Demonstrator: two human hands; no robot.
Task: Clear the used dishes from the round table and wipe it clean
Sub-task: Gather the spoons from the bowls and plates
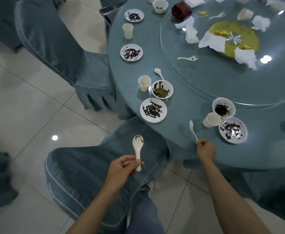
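**Supervisor:** Report progress, largest item first.

**Operator:** I judge clearing as barely started. The round table (189, 100) is unwiped and loaded. The glass turntable (214, 78) on its far right carries yellow residue and crumpled napkins (190, 31). Four smeared plates (153, 110) line the left and near rim. At least three soiled bowls (162, 89) and three paper cups (144, 83) stand beside them.

**Supervisor:** Hands and grip state?

**Operator:** My left hand (123, 168) is clamped round the handle of a stained spoon (137, 146). It holds the spoon over the near chair (87, 166), off the table. My right hand (206, 150) pinches the handle end of a second spoon (193, 130) above the near table edge. Two further spoons (159, 73) lie on the table and the turntable. Wiping is entirely outstanding.
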